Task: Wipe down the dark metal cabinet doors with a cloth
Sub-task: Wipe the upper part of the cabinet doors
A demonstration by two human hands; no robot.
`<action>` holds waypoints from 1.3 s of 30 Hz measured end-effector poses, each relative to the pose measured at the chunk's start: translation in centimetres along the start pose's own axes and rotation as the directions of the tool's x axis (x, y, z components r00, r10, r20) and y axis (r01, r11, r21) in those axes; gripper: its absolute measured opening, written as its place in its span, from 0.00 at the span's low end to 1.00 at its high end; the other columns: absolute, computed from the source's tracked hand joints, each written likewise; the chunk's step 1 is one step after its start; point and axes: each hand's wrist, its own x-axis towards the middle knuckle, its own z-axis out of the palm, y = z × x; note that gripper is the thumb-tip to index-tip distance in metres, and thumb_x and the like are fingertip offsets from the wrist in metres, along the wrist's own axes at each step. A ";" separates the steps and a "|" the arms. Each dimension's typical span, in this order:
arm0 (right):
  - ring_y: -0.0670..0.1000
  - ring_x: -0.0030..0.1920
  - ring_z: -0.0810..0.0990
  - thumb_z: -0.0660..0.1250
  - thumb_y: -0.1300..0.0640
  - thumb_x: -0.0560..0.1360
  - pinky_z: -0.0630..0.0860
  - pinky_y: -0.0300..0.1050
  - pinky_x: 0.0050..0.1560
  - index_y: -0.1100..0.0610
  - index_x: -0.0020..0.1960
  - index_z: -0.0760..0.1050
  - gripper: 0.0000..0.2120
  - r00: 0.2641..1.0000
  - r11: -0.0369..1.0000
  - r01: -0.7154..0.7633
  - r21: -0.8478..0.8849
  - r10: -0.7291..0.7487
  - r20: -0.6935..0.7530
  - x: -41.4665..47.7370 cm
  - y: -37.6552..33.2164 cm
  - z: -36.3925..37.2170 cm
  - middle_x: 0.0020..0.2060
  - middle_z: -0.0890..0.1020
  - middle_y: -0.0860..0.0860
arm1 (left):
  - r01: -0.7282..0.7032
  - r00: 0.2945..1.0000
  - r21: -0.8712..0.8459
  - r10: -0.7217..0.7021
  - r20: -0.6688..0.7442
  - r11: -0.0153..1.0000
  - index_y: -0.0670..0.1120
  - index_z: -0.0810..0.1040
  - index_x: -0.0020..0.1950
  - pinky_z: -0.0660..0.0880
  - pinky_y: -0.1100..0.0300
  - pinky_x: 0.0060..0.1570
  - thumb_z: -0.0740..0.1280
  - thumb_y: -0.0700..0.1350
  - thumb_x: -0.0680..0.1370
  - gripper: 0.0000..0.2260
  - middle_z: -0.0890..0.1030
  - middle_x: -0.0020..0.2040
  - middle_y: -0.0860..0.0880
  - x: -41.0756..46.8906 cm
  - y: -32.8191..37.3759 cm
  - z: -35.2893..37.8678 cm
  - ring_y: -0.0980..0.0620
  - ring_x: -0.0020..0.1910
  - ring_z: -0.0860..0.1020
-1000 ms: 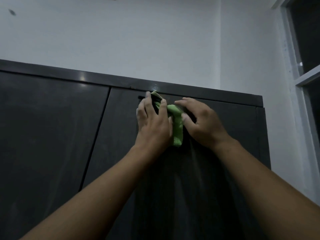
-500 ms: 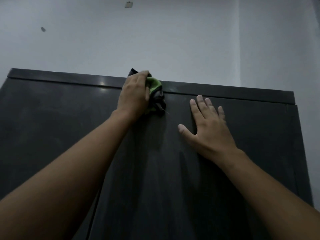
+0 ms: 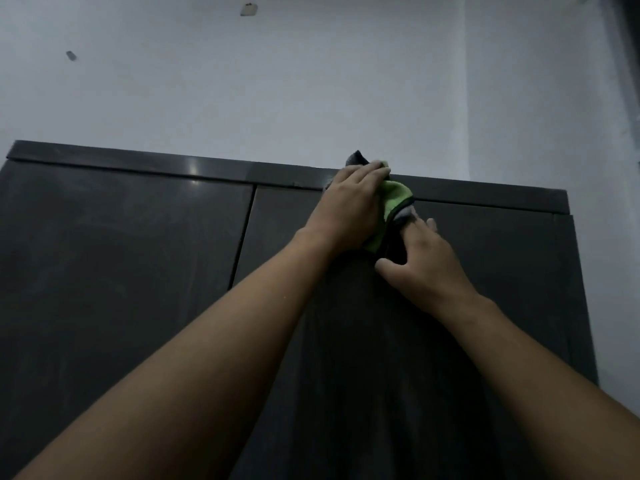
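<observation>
The dark metal cabinet [image 3: 138, 164] fills the lower view, with a left door [image 3: 121, 258] and a right door [image 3: 491, 271] split by a vertical seam. A green cloth [image 3: 394, 199] with dark and grey edging is bunched against the top of the right door and the cabinet's top rail. My left hand [image 3: 349, 206] grips it from the left, fingers laid over its upper part. My right hand [image 3: 426, 261] lies just below and to the right, its straight fingers touching the cloth's lower end. Most of the cloth is hidden under my left hand.
A pale wall [image 3: 311, 81] rises behind the cabinet, with two small marks high on the left. A room corner runs down at the right, and the cabinet's right edge [image 3: 568, 271] stands close to the side wall. Both forearms cross the right door.
My left hand has slid the cloth to the right along the top of the cabinet. My right hand has moved up from lying flat on the door to touch the cloth's lower end.
</observation>
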 end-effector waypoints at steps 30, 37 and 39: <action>0.54 0.80 0.44 0.62 0.48 0.77 0.44 0.48 0.79 0.51 0.81 0.50 0.37 0.994 0.967 -0.003 -0.256 0.031 0.104 -1.5 -1.7 1.5 0.81 0.49 0.53 | -0.320 0.904 -0.039 0.317 0.287 0.947 0.50 0.73 0.72 0.66 0.56 0.71 0.58 0.48 0.79 0.21 0.70 0.74 0.51 -16.2 -7.6 -5.7 0.49 0.71 0.70; 0.53 0.80 0.44 0.63 0.49 0.77 0.43 0.47 0.79 0.51 0.81 0.52 0.36 0.996 0.983 -0.029 -0.182 0.044 0.080 -1.5 -1.7 1.9 0.81 0.50 0.52 | 0.184 0.980 -0.153 -0.193 -0.047 0.971 0.48 0.75 0.70 0.61 0.62 0.67 0.65 0.37 0.77 0.21 0.73 0.72 0.51 -12.2 -4.8 -3.2 0.46 0.67 0.69; 0.53 0.80 0.45 0.60 0.45 0.76 0.43 0.47 0.79 0.51 0.81 0.53 0.36 0.996 0.987 -0.038 -0.157 0.049 0.069 -1.5 -1.7 2.1 0.81 0.50 0.53 | 0.188 0.980 -0.138 -0.194 -0.032 0.972 0.49 0.73 0.72 0.59 0.62 0.66 0.65 0.38 0.78 0.22 0.71 0.74 0.51 -12.2 -3.5 -2.6 0.47 0.67 0.68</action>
